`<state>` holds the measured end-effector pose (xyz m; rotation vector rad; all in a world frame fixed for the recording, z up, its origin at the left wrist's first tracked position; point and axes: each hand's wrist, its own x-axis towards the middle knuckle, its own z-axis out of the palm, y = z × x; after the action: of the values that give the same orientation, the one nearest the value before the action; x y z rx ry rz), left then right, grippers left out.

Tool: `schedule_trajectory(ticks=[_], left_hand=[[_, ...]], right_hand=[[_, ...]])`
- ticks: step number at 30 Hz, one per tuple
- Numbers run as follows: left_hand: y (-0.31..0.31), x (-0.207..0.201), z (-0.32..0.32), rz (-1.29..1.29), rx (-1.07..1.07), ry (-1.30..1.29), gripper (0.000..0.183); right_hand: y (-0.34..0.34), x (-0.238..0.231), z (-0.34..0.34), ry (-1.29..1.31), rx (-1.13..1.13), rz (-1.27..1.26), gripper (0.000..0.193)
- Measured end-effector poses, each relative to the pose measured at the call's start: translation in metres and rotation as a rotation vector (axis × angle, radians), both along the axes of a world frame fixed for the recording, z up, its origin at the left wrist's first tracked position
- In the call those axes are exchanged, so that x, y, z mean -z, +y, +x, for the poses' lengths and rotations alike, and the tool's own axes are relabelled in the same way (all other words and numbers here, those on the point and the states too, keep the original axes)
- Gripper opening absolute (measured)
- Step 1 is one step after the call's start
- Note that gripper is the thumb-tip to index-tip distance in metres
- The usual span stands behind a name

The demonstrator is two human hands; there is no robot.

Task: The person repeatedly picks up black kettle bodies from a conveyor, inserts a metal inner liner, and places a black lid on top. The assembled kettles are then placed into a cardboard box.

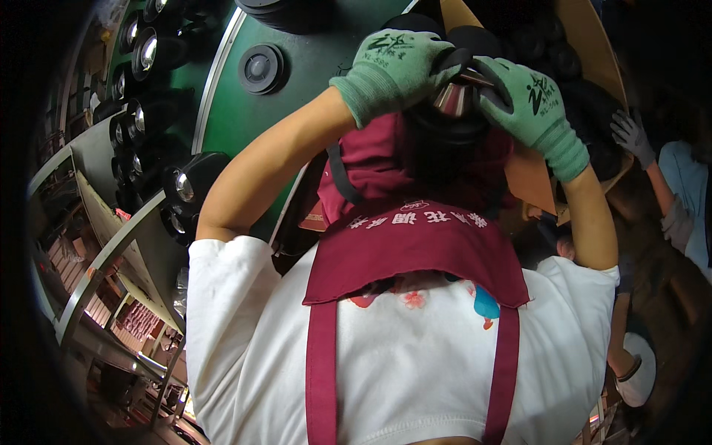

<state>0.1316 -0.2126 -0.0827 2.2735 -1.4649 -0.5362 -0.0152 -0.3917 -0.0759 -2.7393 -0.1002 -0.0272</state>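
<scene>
Both my hands wear green gloves with dark palms and fingers. My left hand (404, 67) and my right hand (523, 93) are closed on opposite sides of a black round part with a shiny metal cone (454, 99), held up in front of my maroon apron. Their fingertips nearly meet at its upper rim. Much of the part is in shadow, and I cannot tell its exact kind. To the left of my left hand, a black ribbed disc (262, 69) lies flat on the green work surface (230, 111).
Black housings with shiny centres (148, 53) stand in rows at the left, past a metal edge strip. A stack of black discs (278, 9) is at the top. An open cardboard box (593, 37) holds black round parts. At the right, another person's grey-gloved hand (632, 137) reaches toward it.
</scene>
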Motion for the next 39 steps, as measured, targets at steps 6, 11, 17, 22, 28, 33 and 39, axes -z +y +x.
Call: schedule_trajectory(ticks=[6, 11, 17, 22, 28, 33, 39], left_hand=[[0.007, -0.011, 0.020, 0.127, 0.051, 0.282, 0.049], [0.004, 0.018, 0.025, 0.013, 0.160, 0.276, 0.045], [-0.103, 0.106, -0.009, -0.690, 0.349, 0.916, 0.037], [-0.138, 0.100, -0.072, -0.517, 0.338, 0.914, 0.038], [-0.074, 0.020, 0.008, -0.298, -0.043, 0.644, 0.032], [-0.025, 0.009, 0.015, -0.255, -0.090, 0.559, 0.043], [-0.010, -0.032, 0.015, 0.024, -0.030, 0.260, 0.047]], right_hand=[[-0.020, -0.017, 0.020, -0.025, -0.169, 0.608, 0.034], [0.016, 0.007, -0.005, -0.067, 0.125, 1.618, 0.031], [0.149, -0.029, 0.021, -0.452, -0.196, 0.593, 0.025], [0.138, -0.047, 0.008, -0.307, -0.041, 0.654, 0.018], [0.094, -0.033, 0.013, -0.551, 0.087, 0.888, 0.027], [0.000, 0.042, 0.011, -0.527, 0.325, 0.744, 0.038], [-0.005, 0.071, 0.031, -0.264, 0.152, 0.387, 0.036]])
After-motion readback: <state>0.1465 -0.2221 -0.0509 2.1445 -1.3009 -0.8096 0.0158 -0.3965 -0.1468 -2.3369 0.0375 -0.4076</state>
